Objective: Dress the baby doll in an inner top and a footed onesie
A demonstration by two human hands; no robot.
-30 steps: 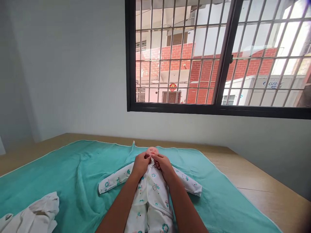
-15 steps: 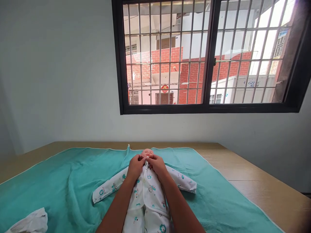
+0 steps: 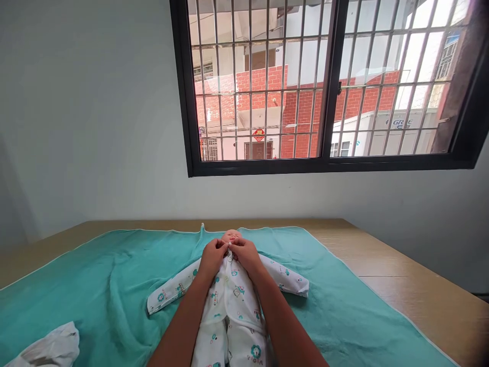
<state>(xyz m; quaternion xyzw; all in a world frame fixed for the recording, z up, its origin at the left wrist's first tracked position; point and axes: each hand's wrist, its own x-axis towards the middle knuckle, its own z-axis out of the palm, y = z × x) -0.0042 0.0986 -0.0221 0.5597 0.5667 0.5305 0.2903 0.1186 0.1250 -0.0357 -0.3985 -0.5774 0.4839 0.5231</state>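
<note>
Left hand, right hand, fingers pinching the white, teal-printed cloth top high up, beneath the pink doll head; uneven tugging could twist that cloth!

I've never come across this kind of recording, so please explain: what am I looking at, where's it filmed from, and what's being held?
No machine here, just a person's bare left hand and right hand. One head-worn camera looks forward and down at them. A green cloth lies on a wooden surface; on the cloth is what looks like a baby doll in a white patterned outfit. Both hands pinch the outfit near its neck. A crumpled white cloth lies at the lower left of the view.
</note>
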